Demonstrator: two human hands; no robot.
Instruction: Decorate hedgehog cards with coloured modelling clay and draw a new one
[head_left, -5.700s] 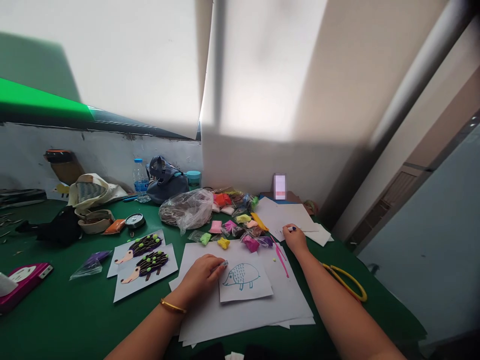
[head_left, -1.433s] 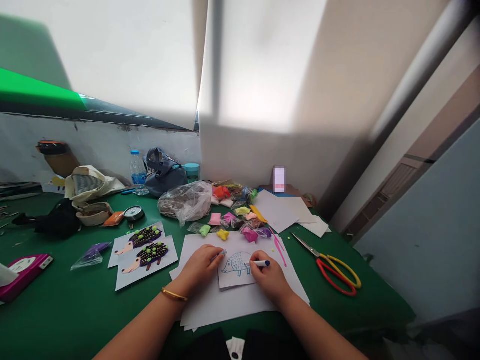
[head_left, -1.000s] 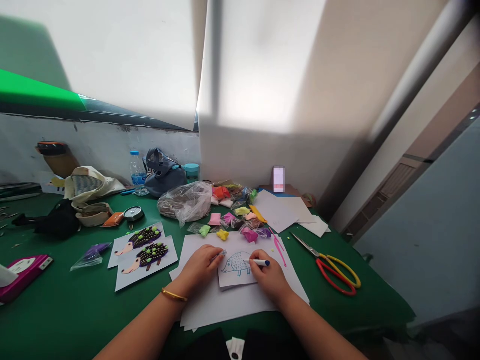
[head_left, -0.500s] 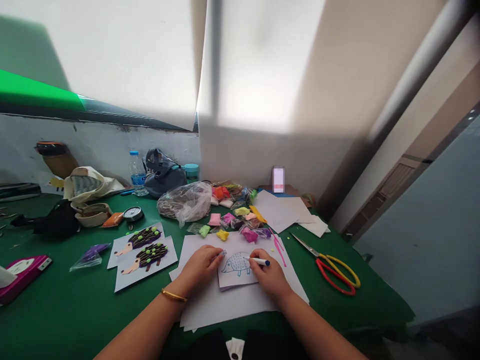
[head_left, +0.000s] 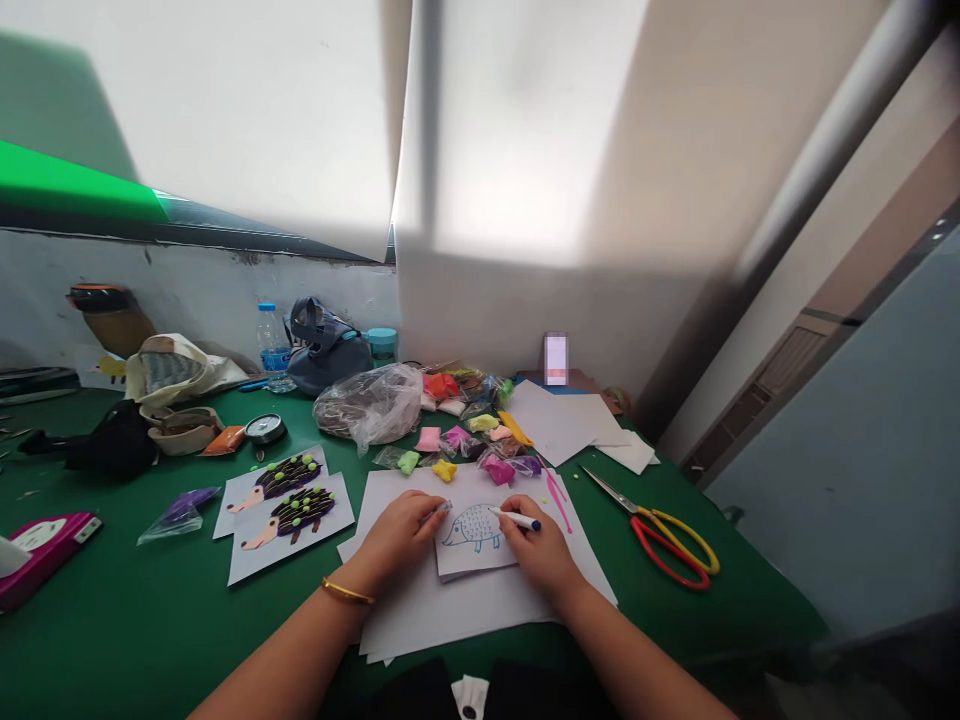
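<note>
My right hand (head_left: pixel 532 540) pinches a white marker (head_left: pixel 517 519) with a dark blue end; its tip is at the back of a hedgehog drawn in blue on a small white card (head_left: pixel 465 562). My left hand (head_left: pixel 401 530) lies at the card's left edge, thumb and forefinger closed on a small pale-blue piece (head_left: pixel 448 506) too small to make out. Under the card is a stack of larger white sheets (head_left: pixel 427 625). To the left, two cards (head_left: pixel 255 565) bear hedgehogs of dark purple and pink clay with green dots.
Scissors (head_left: pixel 652 530) with red and yellow handles lie open at right. Several clay packets (head_left: pixel 429 439) and a clear plastic bag (head_left: pixel 367 405) are behind the sheets. Pink plastic tools (head_left: pixel 556 495) rest near my right hand. A phone (head_left: pixel 556 358) stands at the back.
The marker tip has shifted slightly right along the hedgehog's back. My left hand and the card hold almost the same place.
</note>
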